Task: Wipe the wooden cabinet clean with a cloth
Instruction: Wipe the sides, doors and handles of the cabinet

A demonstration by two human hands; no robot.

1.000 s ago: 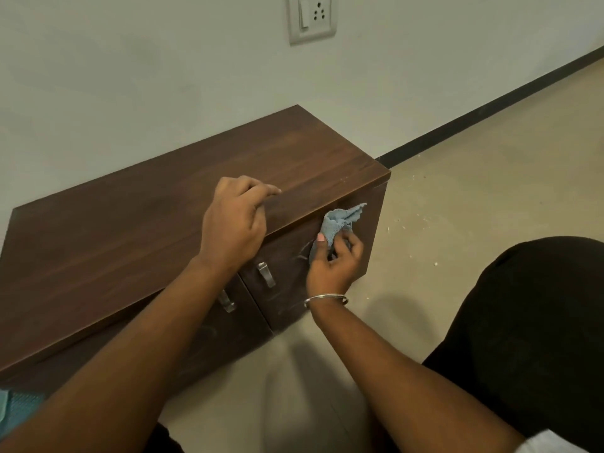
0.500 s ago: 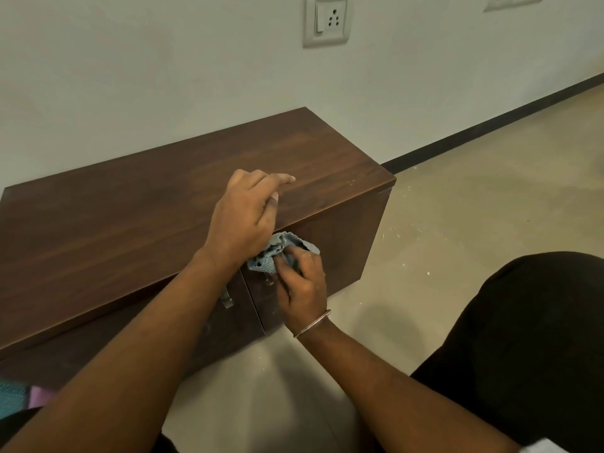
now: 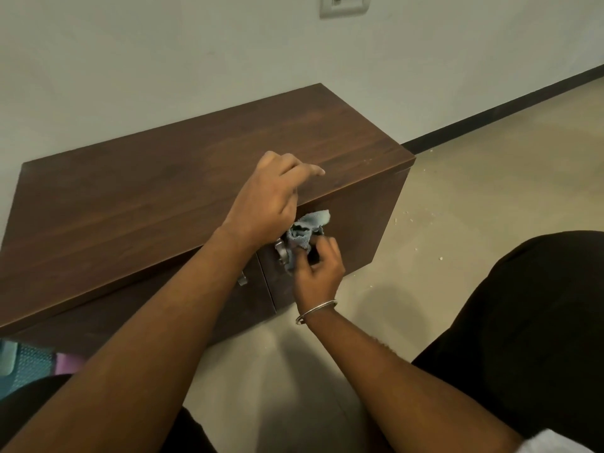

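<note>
Head view shows the right hand (image 3: 318, 276) with its fingers (image 3: 328, 248) bunched round a crumpled blue-grey cloth (image 3: 307, 228), pressing it against the right-hand door of the wooden cabinet (image 3: 163, 197), beside a metal handle (image 3: 281, 253) just at the cloth's 9 o'clock. At the cloth's 10 o'clock the left hand (image 3: 268, 204) rests on the top front edge, loosely curled and holding nothing. By my reading, the door-front wiping step is in hand; the next move calls for working the cloth round that handle and down the panel. The left wrist covers part of the handle, the second handle (image 3: 242, 280) at 8 o'clock barely peeps out below the forearm, and the lower door faces are dark and hard to read.
</note>
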